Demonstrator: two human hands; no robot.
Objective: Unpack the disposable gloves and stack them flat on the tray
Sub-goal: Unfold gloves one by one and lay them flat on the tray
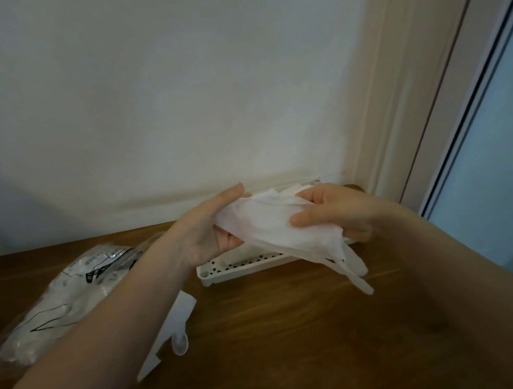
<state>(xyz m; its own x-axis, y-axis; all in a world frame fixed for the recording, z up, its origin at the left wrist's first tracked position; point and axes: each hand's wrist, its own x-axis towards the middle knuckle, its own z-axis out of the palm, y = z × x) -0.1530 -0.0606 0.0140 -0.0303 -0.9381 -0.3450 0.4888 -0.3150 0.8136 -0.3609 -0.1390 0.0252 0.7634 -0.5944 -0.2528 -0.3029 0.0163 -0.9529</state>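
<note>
A thin translucent white disposable glove (pixel 272 225) is held in the air between both hands, above the white perforated tray (pixel 226 271). My left hand (pixel 211 229) grips its left end, thumb on top and fingers curled under. My right hand (pixel 338 209) pinches its right part, thumb in front. The glove's fingers dangle down to the right past the tray's front edge. The clear plastic glove packet (pixel 57 302), still bulging with white gloves, lies on the wooden table at the left. Much of the tray is hidden behind the glove and hands.
A white plastic strip with a small round piece (pixel 175 329) lies on the brown wooden table (pixel 300 335) in front of the tray. A white wall rises just behind the tray. A door frame and a glass pane stand at the right.
</note>
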